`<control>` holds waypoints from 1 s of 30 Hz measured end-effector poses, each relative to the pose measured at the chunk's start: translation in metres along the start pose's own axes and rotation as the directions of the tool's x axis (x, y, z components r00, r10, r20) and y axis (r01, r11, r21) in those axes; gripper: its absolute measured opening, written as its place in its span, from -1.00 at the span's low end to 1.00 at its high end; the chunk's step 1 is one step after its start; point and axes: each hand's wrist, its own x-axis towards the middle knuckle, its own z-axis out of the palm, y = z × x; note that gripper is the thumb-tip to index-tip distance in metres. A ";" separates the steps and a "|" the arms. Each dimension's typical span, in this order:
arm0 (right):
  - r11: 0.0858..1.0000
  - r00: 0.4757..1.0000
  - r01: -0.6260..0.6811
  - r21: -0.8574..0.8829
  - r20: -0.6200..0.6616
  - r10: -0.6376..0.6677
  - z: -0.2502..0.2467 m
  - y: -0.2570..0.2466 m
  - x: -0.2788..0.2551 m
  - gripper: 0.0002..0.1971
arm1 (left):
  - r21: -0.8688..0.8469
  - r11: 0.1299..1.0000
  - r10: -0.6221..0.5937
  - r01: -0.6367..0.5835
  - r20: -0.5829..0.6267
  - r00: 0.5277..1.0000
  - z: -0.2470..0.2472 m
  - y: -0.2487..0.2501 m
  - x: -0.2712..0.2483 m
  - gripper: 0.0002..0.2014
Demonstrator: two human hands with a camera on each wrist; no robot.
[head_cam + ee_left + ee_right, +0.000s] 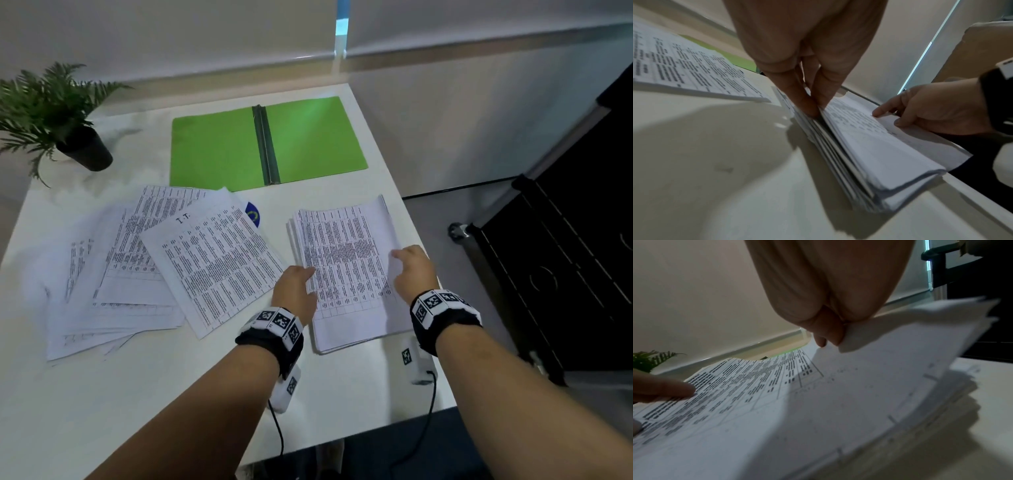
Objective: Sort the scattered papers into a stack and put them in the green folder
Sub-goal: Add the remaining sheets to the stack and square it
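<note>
The green folder lies open and flat at the back of the white table. Scattered printed papers overlap in a loose fan on the left. A squared paper stack lies near the table's right edge. My left hand pinches the stack's left edge, thumb on top and a fingertip tucked between sheets of the stack. My right hand grips the right edge and curls the upper sheets up off the lower ones. My right hand's fingertips fold round that edge.
A potted fern stands at the back left. A blue disc peeks from under the scattered papers near the folder. A black cabinet on casters stands right of the table. The stack's corner overhangs the table's right edge.
</note>
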 end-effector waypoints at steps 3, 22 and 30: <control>0.999 1.000 0.007 -0.036 0.005 -0.006 0.005 0.000 0.003 -0.47 | -0.024 0.999 -0.031 0.031 -0.004 1.000 0.002 -0.003 0.000 -0.46; 0.958 0.961 0.236 -0.160 0.186 -0.206 0.158 -0.227 0.032 -0.39 | -0.134 0.677 -0.722 0.724 -0.314 0.617 -0.231 -0.276 -0.028 -0.31; 0.992 0.998 -0.057 0.112 0.027 0.054 0.201 -0.271 0.041 -0.60 | -0.133 0.554 -0.829 0.822 -0.179 0.530 -0.255 -0.330 -0.023 0.03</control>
